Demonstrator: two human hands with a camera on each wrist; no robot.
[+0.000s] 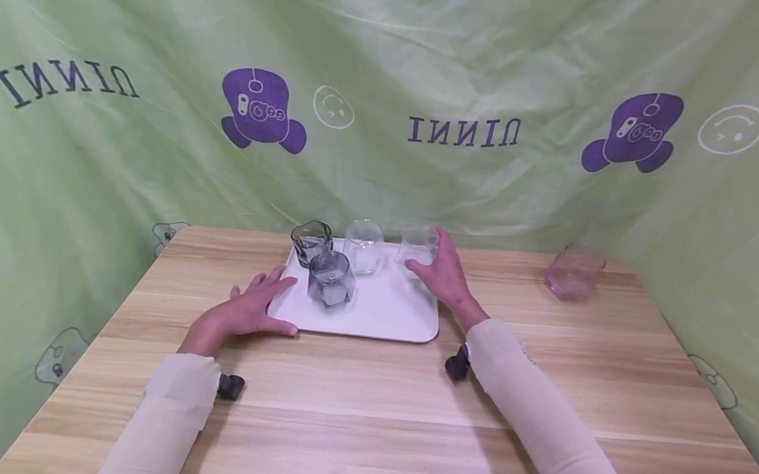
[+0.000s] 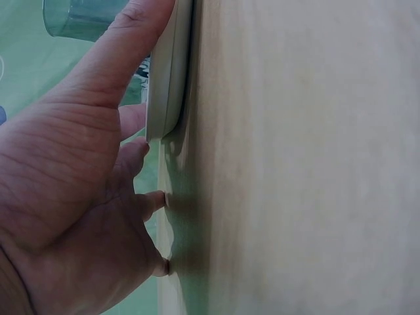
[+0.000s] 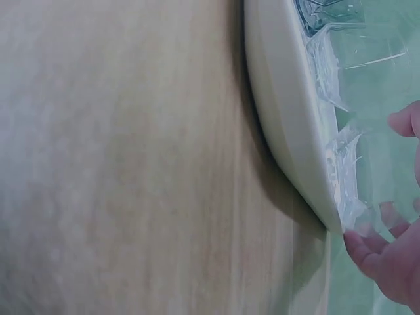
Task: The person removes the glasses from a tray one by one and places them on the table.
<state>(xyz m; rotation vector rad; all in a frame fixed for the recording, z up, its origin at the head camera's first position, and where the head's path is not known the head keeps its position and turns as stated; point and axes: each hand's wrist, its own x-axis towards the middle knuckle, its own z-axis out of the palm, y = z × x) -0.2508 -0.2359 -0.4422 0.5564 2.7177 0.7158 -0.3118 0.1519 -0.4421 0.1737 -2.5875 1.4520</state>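
Observation:
A white tray (image 1: 387, 318) lies mid-table with several glasses on it. My right hand (image 1: 438, 269) curls round a clear glass (image 1: 417, 245) at the tray's back right corner; in the right wrist view my fingertips (image 3: 384, 259) show through that glass (image 3: 357, 157) above the tray rim (image 3: 282, 111). My left hand (image 1: 251, 312) lies flat on the table at the tray's front left corner. Its thumb (image 2: 125, 52) presses the tray edge (image 2: 167, 79) and its fingers touch the wood. On the tray also stand a grey faceted glass (image 1: 332, 279), a dark glass (image 1: 311, 241) and another clear glass (image 1: 363, 245).
A pink glass (image 1: 574, 271) stands alone on the wooden table (image 1: 367, 412) at the back right. Green cloth walls (image 1: 93, 173) close in the table at the back and both sides. The grey glass (image 2: 79, 20) shows just above my left thumb.

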